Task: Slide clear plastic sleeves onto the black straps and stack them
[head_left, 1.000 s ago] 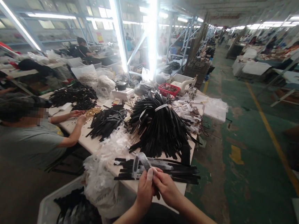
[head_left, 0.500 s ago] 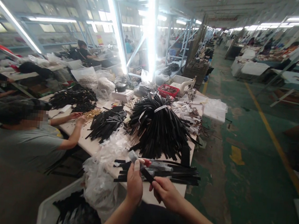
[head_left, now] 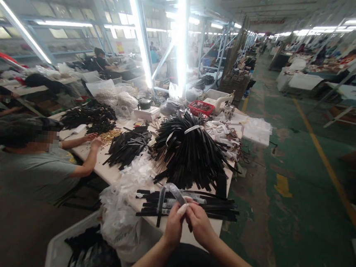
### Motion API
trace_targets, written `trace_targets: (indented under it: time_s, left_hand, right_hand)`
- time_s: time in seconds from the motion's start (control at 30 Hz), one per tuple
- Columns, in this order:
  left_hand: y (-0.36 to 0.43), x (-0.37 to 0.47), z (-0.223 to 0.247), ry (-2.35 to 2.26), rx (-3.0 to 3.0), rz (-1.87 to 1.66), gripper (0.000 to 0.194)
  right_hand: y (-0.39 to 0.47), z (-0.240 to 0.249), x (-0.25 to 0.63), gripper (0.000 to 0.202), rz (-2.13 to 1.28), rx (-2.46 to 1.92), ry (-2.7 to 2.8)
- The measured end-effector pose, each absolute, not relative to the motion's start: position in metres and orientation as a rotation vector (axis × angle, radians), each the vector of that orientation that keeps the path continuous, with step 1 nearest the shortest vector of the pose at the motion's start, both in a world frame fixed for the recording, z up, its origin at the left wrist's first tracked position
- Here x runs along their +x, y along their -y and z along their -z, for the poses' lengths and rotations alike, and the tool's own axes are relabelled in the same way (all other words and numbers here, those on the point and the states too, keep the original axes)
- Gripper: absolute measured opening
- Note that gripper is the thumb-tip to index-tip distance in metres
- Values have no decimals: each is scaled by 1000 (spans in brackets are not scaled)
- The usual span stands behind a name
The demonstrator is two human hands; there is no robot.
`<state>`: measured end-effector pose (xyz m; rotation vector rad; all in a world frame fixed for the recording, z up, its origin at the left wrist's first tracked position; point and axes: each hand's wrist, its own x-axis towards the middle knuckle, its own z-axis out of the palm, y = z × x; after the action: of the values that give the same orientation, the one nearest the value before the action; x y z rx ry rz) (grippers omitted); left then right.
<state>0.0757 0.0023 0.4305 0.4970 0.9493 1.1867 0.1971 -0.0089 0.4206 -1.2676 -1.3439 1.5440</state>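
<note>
A black strap wrapped in clear plastic (head_left: 173,188) arches up from my hands and hangs down on the left. My left hand (head_left: 175,224) is closed on its near end, thumb on top. Touching it, my right hand (head_left: 199,223) pinches the same end. Under and beyond them, several flat black straps (head_left: 221,208) lie across the table edge, some in clear plastic. Farther back stands a large bundle of black straps (head_left: 191,155) tied with a white band.
A smaller black strap pile (head_left: 128,146), crumpled plastic (head_left: 122,203) and a red basket (head_left: 201,107) are around the table (head_left: 106,173). At the left, another person (head_left: 34,171) handles small gold pieces. A white bin (head_left: 55,239) with black pieces stands below.
My left hand has moved right and nearer, meeting my right hand. The strap, earlier held between them, now arches up with one end hanging left.
</note>
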Motion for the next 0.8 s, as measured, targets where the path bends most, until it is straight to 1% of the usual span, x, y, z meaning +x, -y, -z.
trace_targets:
  time_s: [0.07,0.17,0.23,0.33,0.4,0.47,0.53,0.67,0.73,0.8]
  left_hand:
    - [-19,71,-428,-862,265,-1134,40]
    - [-35,77,-419,-975,45,-1209,28]
    - [-28,90,-409,-1084,119,-1296,22]
    - [-9,106,-395,-1155,315,-1364,19]
    - [-7,106,-394,-1126,291,-1330,20]
    - [-18,100,-398,-1068,135,-1205,26]
    - [-28,98,-402,-1073,21,-1130,26]
    - [-13,111,-397,-1142,228,-1239,16]
    - [0,112,-390,-1093,288,-1239,17]
    - [-2,101,-386,-1010,192,-1140,23]
  right_hand:
    - [11,-416,198,39,-1407,-1393,1392]
    - [12,-414,195,36,-1254,-1551,1472]
    - [11,-416,192,36,-1182,-1603,1479]
    - [10,-417,190,33,-1096,-1585,1464]
    - [11,-415,189,32,-1084,-1580,1482]
    - [14,-411,190,33,-1109,-1601,1515]
    - [16,-408,189,34,-1128,-1633,1523]
    - [15,-409,191,33,-1082,-1653,1427]
    - [14,-411,195,33,-1079,-1596,1413]
    - [16,-410,200,34,-1116,-1546,1440]
